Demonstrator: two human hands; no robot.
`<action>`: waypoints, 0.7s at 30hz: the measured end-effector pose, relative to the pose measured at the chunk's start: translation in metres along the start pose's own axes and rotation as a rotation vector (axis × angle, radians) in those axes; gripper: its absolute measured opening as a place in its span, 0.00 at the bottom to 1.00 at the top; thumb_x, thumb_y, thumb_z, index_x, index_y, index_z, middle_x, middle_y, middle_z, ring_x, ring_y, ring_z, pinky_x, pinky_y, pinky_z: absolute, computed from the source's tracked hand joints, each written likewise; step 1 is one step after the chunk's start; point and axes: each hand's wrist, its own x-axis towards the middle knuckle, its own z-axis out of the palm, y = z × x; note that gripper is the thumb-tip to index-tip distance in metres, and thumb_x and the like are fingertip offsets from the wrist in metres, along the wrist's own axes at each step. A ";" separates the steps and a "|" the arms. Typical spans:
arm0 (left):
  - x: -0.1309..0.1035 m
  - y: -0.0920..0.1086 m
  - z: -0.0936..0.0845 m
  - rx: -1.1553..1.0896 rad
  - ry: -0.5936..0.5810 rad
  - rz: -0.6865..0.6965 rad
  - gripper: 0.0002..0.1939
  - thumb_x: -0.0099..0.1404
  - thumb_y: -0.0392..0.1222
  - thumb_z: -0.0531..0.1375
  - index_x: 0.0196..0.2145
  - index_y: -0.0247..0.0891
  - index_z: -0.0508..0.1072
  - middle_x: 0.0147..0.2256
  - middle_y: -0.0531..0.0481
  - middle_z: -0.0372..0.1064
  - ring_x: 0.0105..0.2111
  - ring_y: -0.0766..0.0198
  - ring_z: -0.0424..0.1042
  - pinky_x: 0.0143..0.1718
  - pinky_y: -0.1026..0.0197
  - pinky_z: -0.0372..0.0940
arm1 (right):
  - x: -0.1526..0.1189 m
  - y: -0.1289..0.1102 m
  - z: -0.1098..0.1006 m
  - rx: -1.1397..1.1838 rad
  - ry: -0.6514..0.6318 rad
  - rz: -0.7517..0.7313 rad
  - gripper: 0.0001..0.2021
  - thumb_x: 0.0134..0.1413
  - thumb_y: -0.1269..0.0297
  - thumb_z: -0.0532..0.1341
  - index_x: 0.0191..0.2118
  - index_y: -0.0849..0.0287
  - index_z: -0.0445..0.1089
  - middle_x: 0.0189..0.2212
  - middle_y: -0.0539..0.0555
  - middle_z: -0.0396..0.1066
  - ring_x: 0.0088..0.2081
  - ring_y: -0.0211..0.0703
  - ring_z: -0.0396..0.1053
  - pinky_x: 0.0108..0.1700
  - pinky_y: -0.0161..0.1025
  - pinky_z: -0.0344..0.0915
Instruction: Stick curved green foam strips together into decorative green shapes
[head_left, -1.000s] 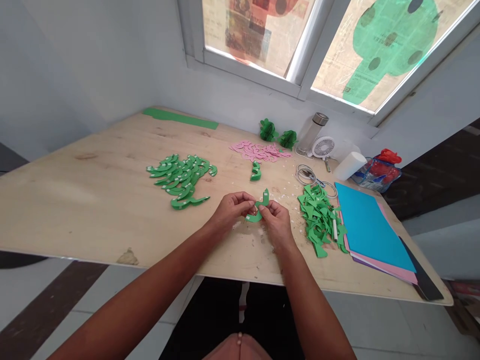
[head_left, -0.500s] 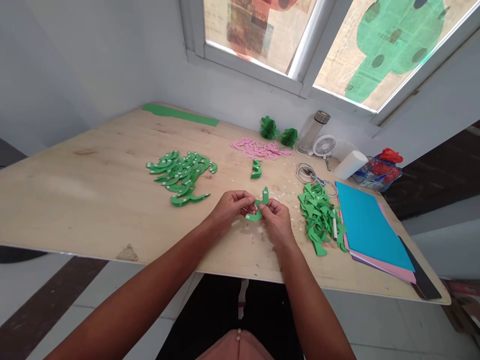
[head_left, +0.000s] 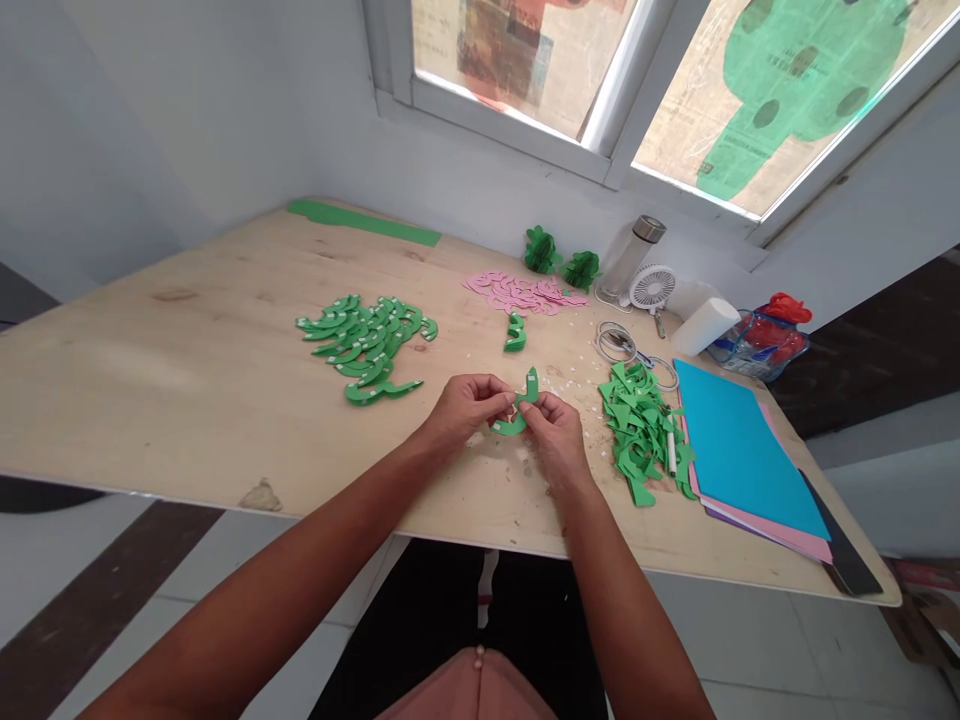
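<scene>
Between my two hands is a curvy green paper cutout (head_left: 511,426) with small white patches on it. My left hand (head_left: 476,405) pinches it from the left side, and my right hand (head_left: 553,425) grips its middle with thumb and finger. Just beyond my hands lies a small stack of green cutouts (head_left: 515,333). Off to the left, many similar green cutouts with white patches (head_left: 367,340) overlap in a spread. Right of my right hand sits a heap of green paper scraps (head_left: 637,430) with a white pen (head_left: 671,452) on it.
Pink cutouts (head_left: 517,293), two green paper ornaments (head_left: 540,250), a bottle (head_left: 634,258) and a small fan (head_left: 652,288) stand towards the wall. Scissors (head_left: 619,343), a white roll (head_left: 706,327) and a blue sheet stack (head_left: 750,450) lie at right. A green strip (head_left: 367,224) lies at the back.
The camera view has shifted slightly. Both hands keep hold of the green cutout, with only a small shift of the fingers.
</scene>
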 end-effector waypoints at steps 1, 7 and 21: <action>0.000 0.000 0.000 -0.004 0.017 0.003 0.09 0.49 0.44 0.64 0.22 0.34 0.71 0.19 0.52 0.68 0.21 0.68 0.66 0.25 0.64 0.60 | 0.000 -0.001 0.000 -0.005 0.002 -0.006 0.10 0.43 0.58 0.64 0.26 0.59 0.68 0.19 0.46 0.66 0.21 0.33 0.60 0.25 0.32 0.57; 0.001 -0.001 0.003 -0.083 0.132 0.026 0.09 0.48 0.43 0.65 0.21 0.34 0.72 0.19 0.52 0.69 0.20 0.69 0.65 0.24 0.65 0.59 | -0.004 -0.009 0.003 -0.067 -0.013 -0.009 0.08 0.44 0.59 0.64 0.28 0.59 0.69 0.21 0.47 0.69 0.22 0.33 0.63 0.27 0.32 0.60; 0.003 -0.003 0.003 -0.095 0.132 0.026 0.08 0.48 0.42 0.64 0.22 0.35 0.71 0.18 0.52 0.68 0.18 0.69 0.63 0.20 0.66 0.57 | -0.003 -0.006 0.002 -0.083 -0.057 0.007 0.09 0.43 0.58 0.65 0.28 0.59 0.69 0.19 0.46 0.68 0.20 0.33 0.62 0.24 0.32 0.57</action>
